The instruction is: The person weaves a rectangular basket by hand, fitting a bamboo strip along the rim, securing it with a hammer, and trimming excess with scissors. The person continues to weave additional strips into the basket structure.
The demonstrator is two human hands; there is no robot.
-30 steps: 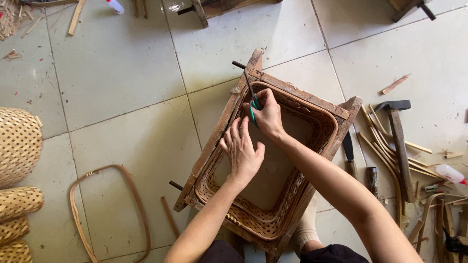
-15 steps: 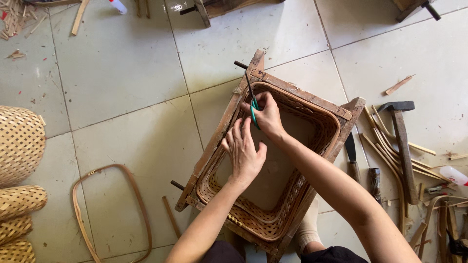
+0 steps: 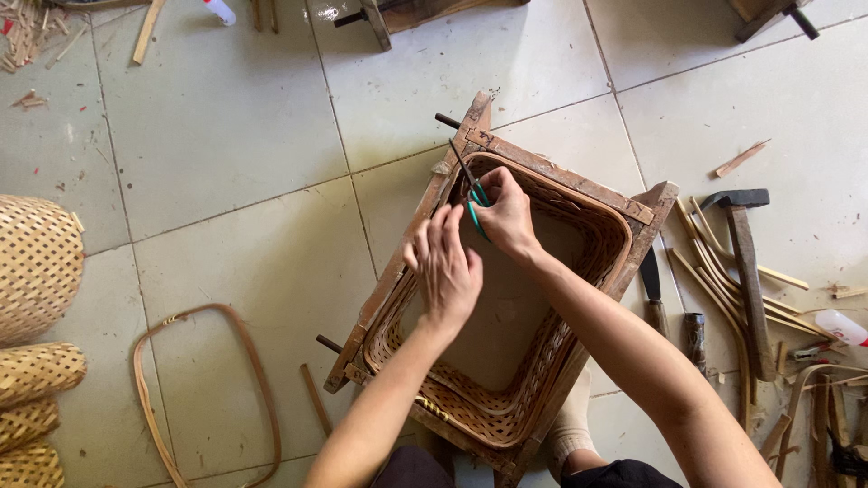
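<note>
Tightly closed: right hand (image 3: 508,217) around green-handled scissors (image 3: 472,192), blades aimed at the upper-left corner of the basket (image 3: 542,361). Left hand (image 3: 448,267) beside it, fingers spread and pressed down on the woven rim, clasping nothing. Basket seated inside a square wooden frame (image 3: 561,176), centre of the picture, with a foot (image 3: 568,425) braced against the frame's lower right side.

Likely trouble: blades very near the left fingertips, so a slip off the springy cane could nick them. Could also bite into a weave strand that should stay, since the tips sit right against the rim. Frame standing tilted on the floor; a hard push might rock it and throw the cut off.

Pale square floor tiles (image 3: 226,136) underneath, littered with cane offcuts. At right, a hammer (image 3: 746,262), a dark-handled knife (image 3: 653,289) and a bundle of cane strips (image 3: 723,280). At lower left, a bent cane hoop (image 3: 149,361) lying flat. At the left edge, finished woven baskets (image 3: 36,262) stacked on their sides. Along the top edge, wooden furniture legs (image 3: 375,23) and more scrap in the upper left corner. Bright, even light over all.
</note>
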